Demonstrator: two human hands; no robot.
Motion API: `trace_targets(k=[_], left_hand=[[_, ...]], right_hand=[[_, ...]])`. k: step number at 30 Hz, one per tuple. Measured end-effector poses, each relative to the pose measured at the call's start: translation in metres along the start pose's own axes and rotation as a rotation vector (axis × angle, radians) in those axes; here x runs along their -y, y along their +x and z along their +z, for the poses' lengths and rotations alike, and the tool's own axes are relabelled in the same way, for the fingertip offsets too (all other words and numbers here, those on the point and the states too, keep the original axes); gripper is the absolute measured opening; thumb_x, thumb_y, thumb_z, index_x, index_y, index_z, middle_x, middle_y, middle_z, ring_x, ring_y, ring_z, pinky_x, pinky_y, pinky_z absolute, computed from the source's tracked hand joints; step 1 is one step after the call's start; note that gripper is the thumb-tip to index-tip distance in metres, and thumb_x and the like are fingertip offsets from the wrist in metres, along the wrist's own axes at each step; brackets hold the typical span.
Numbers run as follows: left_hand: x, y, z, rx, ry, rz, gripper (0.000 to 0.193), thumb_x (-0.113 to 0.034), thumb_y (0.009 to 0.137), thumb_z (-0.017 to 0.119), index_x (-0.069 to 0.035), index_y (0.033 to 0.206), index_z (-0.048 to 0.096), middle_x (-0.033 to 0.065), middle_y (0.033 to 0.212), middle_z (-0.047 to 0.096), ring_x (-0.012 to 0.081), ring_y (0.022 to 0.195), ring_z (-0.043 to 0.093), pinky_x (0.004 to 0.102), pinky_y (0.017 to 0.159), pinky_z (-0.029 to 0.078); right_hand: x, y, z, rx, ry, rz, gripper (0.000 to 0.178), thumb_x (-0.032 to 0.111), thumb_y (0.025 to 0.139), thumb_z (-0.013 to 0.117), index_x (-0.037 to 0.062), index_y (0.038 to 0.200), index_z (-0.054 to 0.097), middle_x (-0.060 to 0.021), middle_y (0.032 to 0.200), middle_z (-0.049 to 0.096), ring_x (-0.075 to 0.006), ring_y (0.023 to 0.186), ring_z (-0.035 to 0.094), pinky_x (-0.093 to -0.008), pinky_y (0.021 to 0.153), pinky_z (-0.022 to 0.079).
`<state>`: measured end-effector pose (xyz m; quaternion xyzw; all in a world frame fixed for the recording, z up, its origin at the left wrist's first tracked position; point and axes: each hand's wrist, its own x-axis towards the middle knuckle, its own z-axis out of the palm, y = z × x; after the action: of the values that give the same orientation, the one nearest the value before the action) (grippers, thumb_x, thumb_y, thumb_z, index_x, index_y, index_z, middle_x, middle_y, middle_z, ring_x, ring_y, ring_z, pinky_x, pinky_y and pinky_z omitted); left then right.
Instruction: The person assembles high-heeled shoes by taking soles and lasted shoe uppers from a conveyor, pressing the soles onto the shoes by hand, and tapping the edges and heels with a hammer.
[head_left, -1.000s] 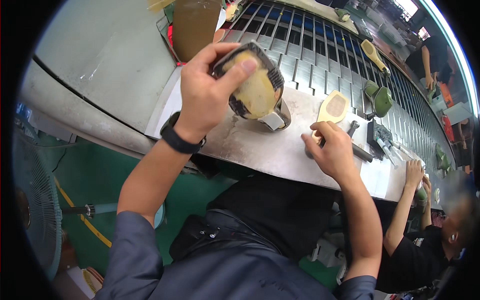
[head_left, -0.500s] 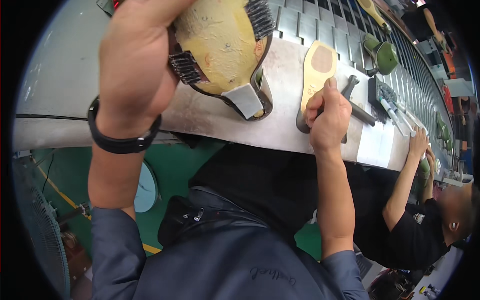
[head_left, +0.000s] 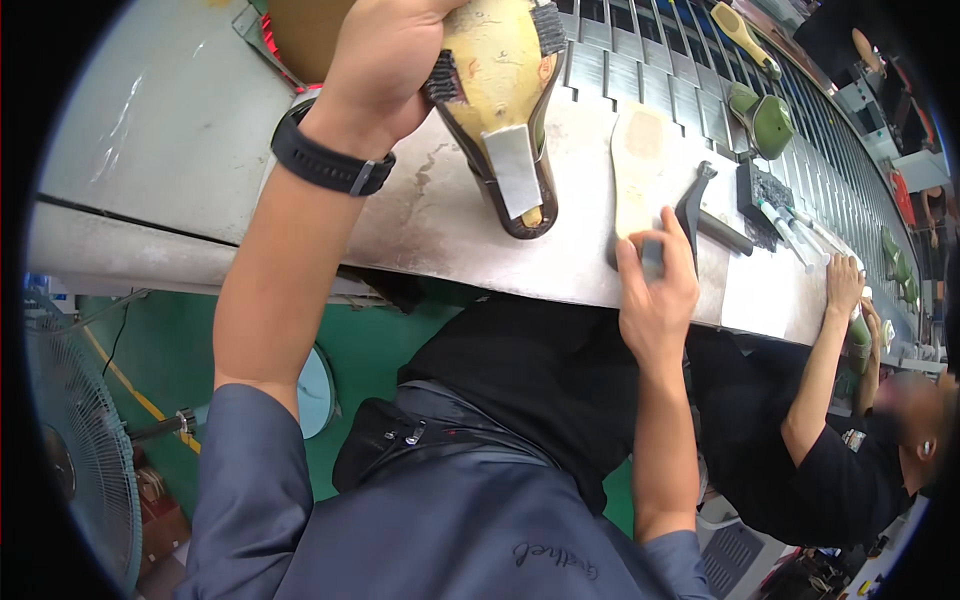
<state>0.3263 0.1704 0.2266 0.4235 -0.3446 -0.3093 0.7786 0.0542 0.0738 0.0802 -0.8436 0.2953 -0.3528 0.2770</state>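
Observation:
My left hand (head_left: 392,75) grips a shoe upper on a last (head_left: 497,80), its yellowish underside turned up. A pale rectangular strip (head_left: 515,175) lies over the narrow heel end, and black ribbed patches sit along both sides. The rounded heel end hangs over the bench. My right hand (head_left: 662,295) is apart from the shoe, above the bench's front edge, its thumb and forefinger spread with a gap between them. Just beyond its fingers lie a cream insole (head_left: 637,165) and a black hand tool (head_left: 690,205), whose lower end my hand partly hides.
Metal rollers (head_left: 640,75) run behind the bench top (head_left: 420,220). To the right lie a dark bar (head_left: 727,235), a black bristly block (head_left: 762,190), white-handled tools (head_left: 790,237) and a white sheet (head_left: 755,290). A green shoe (head_left: 768,122) stands farther back. A co-worker (head_left: 830,450) works at right; a fan (head_left: 85,450) stands left.
My left hand has carried the shoe to the right and farther away, with the heel end now pointing toward me. My right hand has gone from a closed fist to spread fingers, a little lower.

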Motion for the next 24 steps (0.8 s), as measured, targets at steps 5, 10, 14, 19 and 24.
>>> trace_targets(k=[5,10,14,19,24], left_hand=[[-0.001,0.003,-0.011,0.039,-0.064,0.004,0.032,-0.007,0.109,0.051,0.005,0.139,0.049,0.0207,0.121,0.068,0.0273,0.109,0.07,0.0372,0.097,0.06],[-0.007,-0.008,-0.004,0.088,-0.057,0.009,0.032,-0.008,0.109,0.05,0.005,0.139,0.05,0.0211,0.126,0.067,0.0273,0.112,0.069,0.0377,0.1,0.058],[-0.012,-0.024,0.026,0.039,0.048,-0.027,0.03,-0.014,0.108,0.056,0.004,0.13,0.063,0.0167,0.113,0.073,0.0205,0.098,0.072,0.0332,0.087,0.06],[-0.011,-0.053,0.025,0.257,0.297,0.077,0.043,-0.02,0.108,0.058,0.003,0.144,0.052,0.0233,0.136,0.065,0.029,0.127,0.065,0.0412,0.107,0.054],[-0.014,-0.068,0.035,0.314,0.12,0.025,0.045,-0.019,0.106,0.063,0.003,0.144,0.053,0.0237,0.137,0.065,0.0306,0.128,0.065,0.0425,0.108,0.053]], right_hand=[[0.031,-0.09,-0.044,0.023,0.517,0.361,0.018,-0.003,0.095,0.07,-0.0025,0.112,0.063,-0.0165,0.13,0.065,-0.0223,0.119,0.061,-0.0349,0.106,0.045],[0.025,-0.161,-0.049,-0.041,1.359,0.642,0.06,0.041,0.097,0.073,-0.0003,0.135,0.051,-0.0157,0.118,0.07,-0.0213,0.103,0.066,-0.0325,0.094,0.051],[0.004,-0.114,-0.023,0.255,1.119,0.862,0.046,0.036,0.112,0.046,-0.0041,0.133,0.055,-0.0211,0.106,0.074,-0.0301,0.091,0.076,-0.0369,0.079,0.062],[0.039,-0.09,-0.028,0.247,0.976,0.464,0.023,0.004,0.1,0.06,-0.0096,0.118,0.059,-0.023,0.103,0.074,-0.0326,0.093,0.076,-0.0468,0.088,0.062],[0.083,-0.073,-0.044,0.226,1.259,0.292,0.021,0.009,0.103,0.062,-0.0098,0.113,0.065,-0.0218,0.105,0.075,-0.0277,0.098,0.075,-0.0409,0.09,0.061]])
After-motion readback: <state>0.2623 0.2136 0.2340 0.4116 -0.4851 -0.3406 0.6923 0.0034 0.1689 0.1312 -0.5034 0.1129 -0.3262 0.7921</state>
